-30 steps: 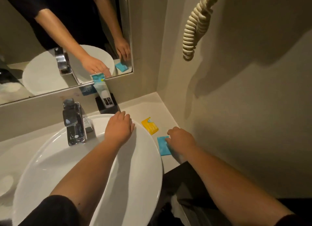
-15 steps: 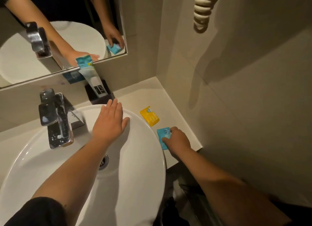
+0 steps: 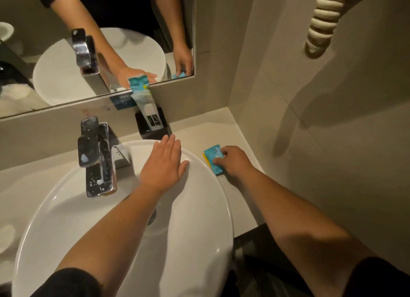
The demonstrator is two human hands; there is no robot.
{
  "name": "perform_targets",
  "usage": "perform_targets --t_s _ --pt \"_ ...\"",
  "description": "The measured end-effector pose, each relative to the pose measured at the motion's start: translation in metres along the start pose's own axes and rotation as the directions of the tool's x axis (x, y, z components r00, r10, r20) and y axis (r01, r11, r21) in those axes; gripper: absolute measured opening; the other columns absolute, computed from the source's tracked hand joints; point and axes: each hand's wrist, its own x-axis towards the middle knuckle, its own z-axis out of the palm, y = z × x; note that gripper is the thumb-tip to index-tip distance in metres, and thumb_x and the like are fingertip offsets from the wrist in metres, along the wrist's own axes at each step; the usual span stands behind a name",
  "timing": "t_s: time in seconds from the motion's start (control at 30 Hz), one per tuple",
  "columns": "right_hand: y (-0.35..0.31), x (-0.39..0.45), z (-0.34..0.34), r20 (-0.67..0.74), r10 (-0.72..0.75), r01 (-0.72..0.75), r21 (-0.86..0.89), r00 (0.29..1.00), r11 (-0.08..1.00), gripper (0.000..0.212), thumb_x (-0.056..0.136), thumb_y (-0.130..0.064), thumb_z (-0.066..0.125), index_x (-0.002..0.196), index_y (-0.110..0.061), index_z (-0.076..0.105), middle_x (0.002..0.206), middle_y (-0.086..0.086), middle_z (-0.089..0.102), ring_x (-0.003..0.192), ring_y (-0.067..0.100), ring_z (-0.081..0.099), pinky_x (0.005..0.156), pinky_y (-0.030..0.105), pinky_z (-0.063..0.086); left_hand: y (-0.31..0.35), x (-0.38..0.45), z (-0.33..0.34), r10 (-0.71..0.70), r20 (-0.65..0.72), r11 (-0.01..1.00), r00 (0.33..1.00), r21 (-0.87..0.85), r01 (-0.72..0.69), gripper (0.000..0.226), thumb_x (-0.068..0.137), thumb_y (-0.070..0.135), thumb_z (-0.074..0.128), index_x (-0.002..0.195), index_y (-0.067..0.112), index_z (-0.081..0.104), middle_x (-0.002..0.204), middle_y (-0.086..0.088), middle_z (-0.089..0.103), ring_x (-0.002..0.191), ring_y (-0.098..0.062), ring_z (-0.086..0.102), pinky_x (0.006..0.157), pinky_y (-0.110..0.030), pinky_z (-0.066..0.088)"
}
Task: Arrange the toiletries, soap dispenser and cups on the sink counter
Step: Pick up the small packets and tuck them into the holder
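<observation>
The left hand (image 3: 163,164) lies open and flat on the basin (image 3: 195,219) rim, holding nothing. Right of it, the right hand (image 3: 234,161) pinches the blue packet (image 3: 213,158), lying over the yellow packet (image 3: 206,159) on the counter (image 3: 224,128). Best to square their edges before letting go.

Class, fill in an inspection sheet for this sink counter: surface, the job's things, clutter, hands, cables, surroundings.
Surface: pale counter around a white basin.
Job's things: blue packet lying over a yellow packet, only its edge showing; tube standing in a black holder by the mirror.
Clutter: nothing seen.
Hands: left hand flat and open on the basin rim; right hand pressing on the blue packet.
Cables: coiled cord hanging on the wall.
Surroundings: chrome tap, mirror, tiled wall.
</observation>
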Motion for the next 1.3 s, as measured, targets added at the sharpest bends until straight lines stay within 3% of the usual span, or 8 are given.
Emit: perform_targets --t_s 0.13,0.3,0.47,0.57,0.87,1.03,1.17,1.3 --pt "0.000 0.004 0.002 0.010 -0.029 0.031 -0.142 1.000 0.989 0.023 0.082 -0.025 0.069 0.098 -0.008 0.065 0.089 0.002 0.061 0.077 0.018 0.056 0.055 0.024 0.037 0.001 -0.001 0.000 -0.015 -0.007 1.000 1.000 -0.003 0.015 0.075 0.094 0.055 0.010 0.148 0.005 0.025 0.156 -0.015 0.024 0.145 -0.032 0.017 0.119 -0.046 0.014" --pt "-0.002 0.006 -0.007 0.005 -0.003 0.003 -0.158 1.000 0.987 0.034 0.088 -0.033 0.060 0.068 -0.017 0.038 0.072 -0.002 0.047 0.058 0.009 0.043 0.046 0.022 0.027 0.002 -0.001 0.000 -0.023 -0.013 1.000 1.000 0.012 0.024 0.075 0.094 0.054 0.010 0.148 0.005 0.027 0.155 -0.015 0.026 0.145 -0.033 0.019 0.118 -0.044 0.012" --pt "-0.018 0.014 -0.005 0.117 0.077 -0.034 -0.332 0.990 0.943 0.034 0.089 -0.029 0.060 0.115 -0.009 0.053 0.113 0.010 0.062 0.090 0.023 0.060 0.063 0.025 0.043 0.003 0.000 0.001 -0.030 -0.002 1.000 1.000 0.009 0.030 0.077 0.094 0.056 0.006 0.148 0.006 0.026 0.156 -0.015 0.025 0.145 -0.032 0.018 0.119 -0.046 0.014" --pt "-0.023 0.016 -0.002 0.157 0.144 -0.080 -0.355 0.977 0.931 0.040 0.086 -0.025 0.065 0.120 -0.007 0.052 0.119 0.013 0.062 0.102 0.028 0.063 0.082 0.033 0.053 0.004 -0.001 0.000 -0.038 0.001 0.999 0.999 0.009 0.038 0.077 0.093 0.056 0.006 0.149 0.006 0.025 0.156 -0.014 0.025 0.145 -0.032 0.018 0.120 -0.045 0.013" --pt "-0.029 0.019 -0.015 0.281 0.163 -0.121 -0.162 0.946 0.979 0.032 0.079 -0.018 0.076 0.101 -0.006 0.057 0.107 0.015 0.067 0.091 0.029 0.068 0.081 0.038 0.057 0.004 -0.001 -0.002 -0.038 -0.017 0.999 0.999 0.006 0.038 0.073 0.095 0.055 0.015 0.147 0.006 0.030 0.153 -0.014 0.031 0.143 -0.032 0.024 0.118 -0.045 0.015" --pt "-0.050 0.015 -0.036 0.234 0.047 -0.079 0.128 0.971 0.989 0.020 0.084 -0.008 0.071 0.094 -0.008 0.053 0.085 0.007 0.063 0.065 0.014 0.060 0.046 0.016 0.047 0.003 -0.001 -0.002 -0.031 -0.011 1.000 0.999 -0.004 0.031 0.073 0.095 0.056 0.014 0.147 0.007 0.029 0.154 -0.013 0.030 0.144 -0.032 0.023 0.119 -0.045 0.015" --pt "-0.088 0.023 -0.037 0.154 -0.169 0.119 0.287 0.974 0.950 0.035 0.079 -0.010 0.075 0.111 -0.010 0.060 0.100 0.006 0.071 0.086 0.020 0.069 0.072 0.028 0.054 0.003 0.000 -0.001 -0.028 -0.013 1.000 1.000 0.002 0.028 0.071 0.095 0.053 0.022 0.143 0.004 0.037 0.149 -0.017 0.038 0.140 -0.034 0.031 0.116 -0.047 0.021" --pt "-0.133 0.027 -0.021 0.139 -0.341 0.259 0.413 0.930 0.873 0.030 0.081 -0.005 0.072 0.107 -0.013 0.060 0.102 0.007 0.069 0.088 0.015 0.066 0.078 0.027 0.055 0.002 0.000 -0.001 -0.007 -0.052 1.000 0.999 0.001 0.007 0.066 0.094 0.050 0.033 0.135 0.001 0.047 0.140 -0.019 0.049 0.133 -0.037 0.041 0.110 -0.050 0.034"
